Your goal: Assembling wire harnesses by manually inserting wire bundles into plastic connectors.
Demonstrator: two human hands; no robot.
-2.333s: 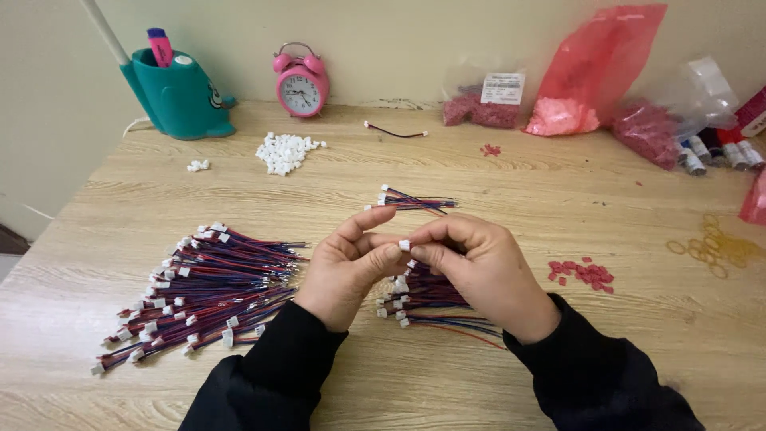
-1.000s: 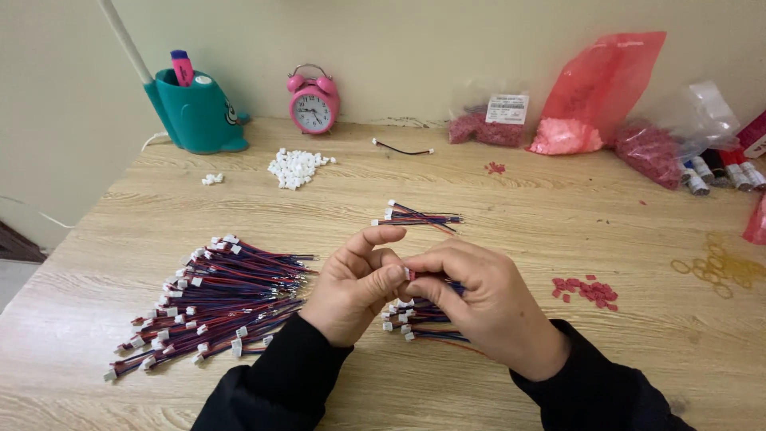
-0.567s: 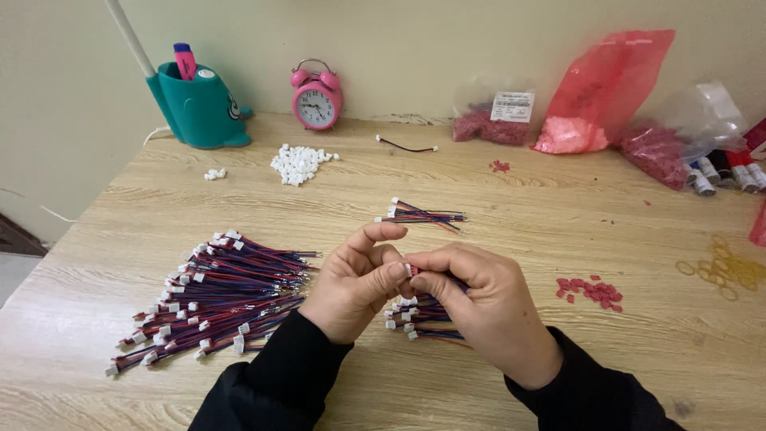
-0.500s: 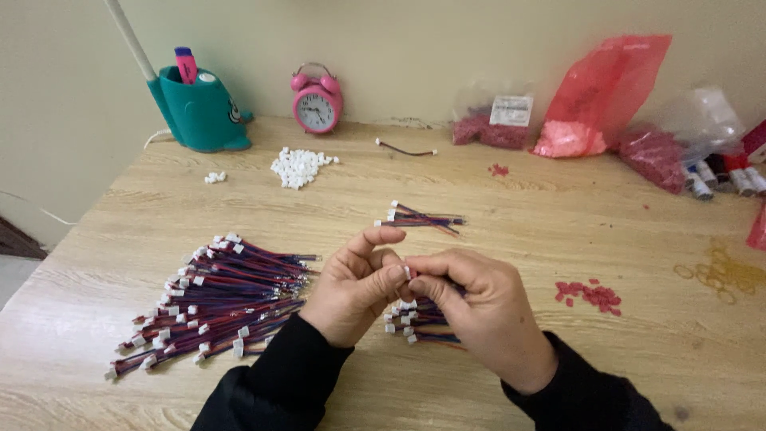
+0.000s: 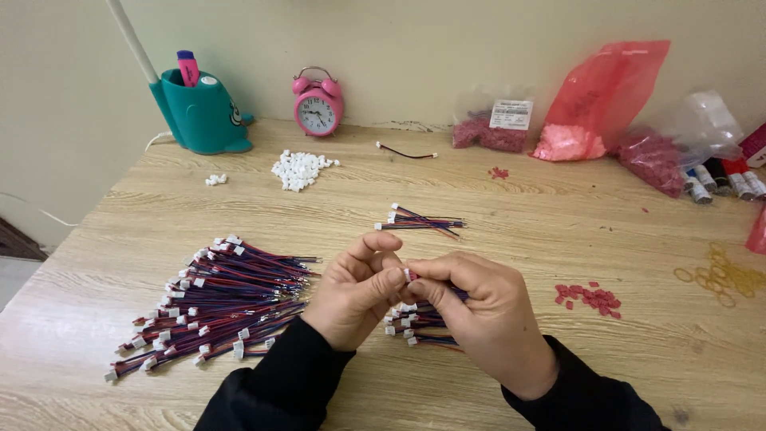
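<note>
From the head view, the left hand (image 5: 355,291) and right hand (image 5: 483,315) meet fingertip to fingertip, both pinched shut around one small white plastic connector (image 5: 408,275) on a thin red-and-blue wire lead, held just above a small bundle of the same leads (image 5: 415,323). Looks like the connector-fitting step; seating it probably calls for a steady, straight push. A much bigger pile of finished-looking leads (image 5: 211,299) lies to the left on the pale wooden table (image 5: 558,215), with loose white connectors (image 5: 299,168), a pink alarm clock (image 5: 317,102) and a teal pen holder (image 5: 199,112) by the cream wall.
</note>
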